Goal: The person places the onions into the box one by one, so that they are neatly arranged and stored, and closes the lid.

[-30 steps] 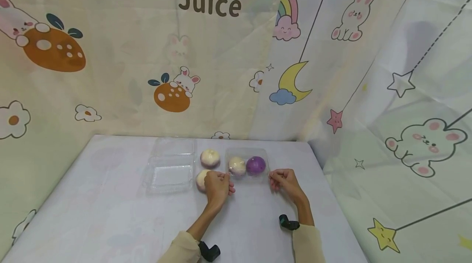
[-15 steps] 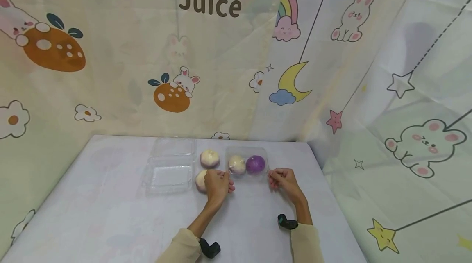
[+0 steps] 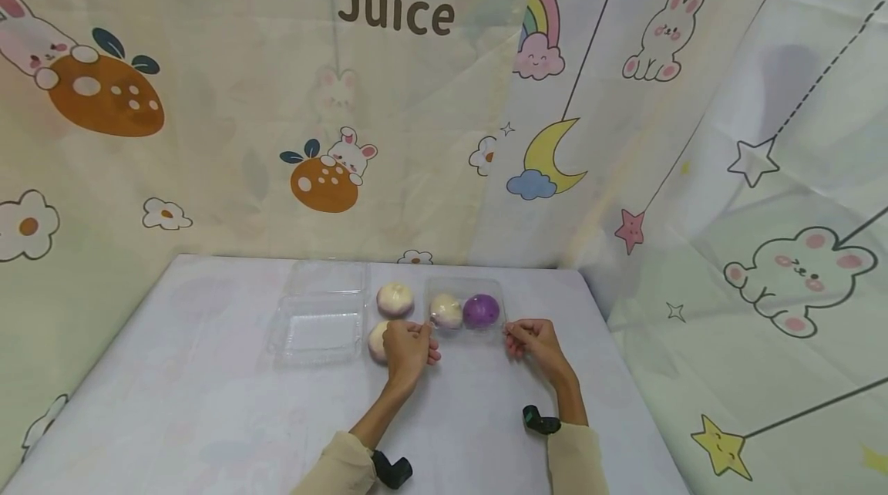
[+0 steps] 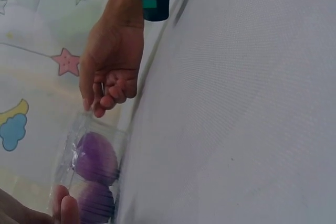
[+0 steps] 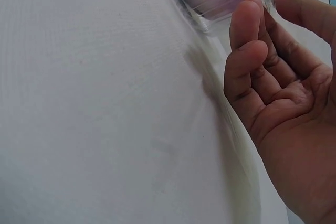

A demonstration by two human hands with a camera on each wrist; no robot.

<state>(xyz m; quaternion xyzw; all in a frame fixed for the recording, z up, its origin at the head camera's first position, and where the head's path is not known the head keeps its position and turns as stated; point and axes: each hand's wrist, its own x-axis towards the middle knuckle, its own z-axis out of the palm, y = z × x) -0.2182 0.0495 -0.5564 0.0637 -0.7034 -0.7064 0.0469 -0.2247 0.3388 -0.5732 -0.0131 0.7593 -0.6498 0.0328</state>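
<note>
On the white-covered table (image 3: 229,418), the person's two arms reach forward from beige sleeves (image 3: 577,456): the left forearm goes on a slant inward, the right one rises almost straight, and its hand bends inward at the wrist. At the left lies a clear plastic container (image 3: 323,331). To the right is the smaller clear box (image 3: 463,284), held between both hands. The left hand (image 3: 409,352) pinches its near left corner with fingertips together; the right hand (image 3: 537,345) pinches the near right corner, thumb against finger, other fingers loosely curled. Inside the box sit a cream ball (image 3: 445,312) and a purple ball (image 3: 481,311), side by side. Two pale balls (image 3: 395,299) stay outside; the left hand partly covers the nearer one, and I cannot tell if they touch. A small black device (image 3: 540,420) is on each wrist.
</note>
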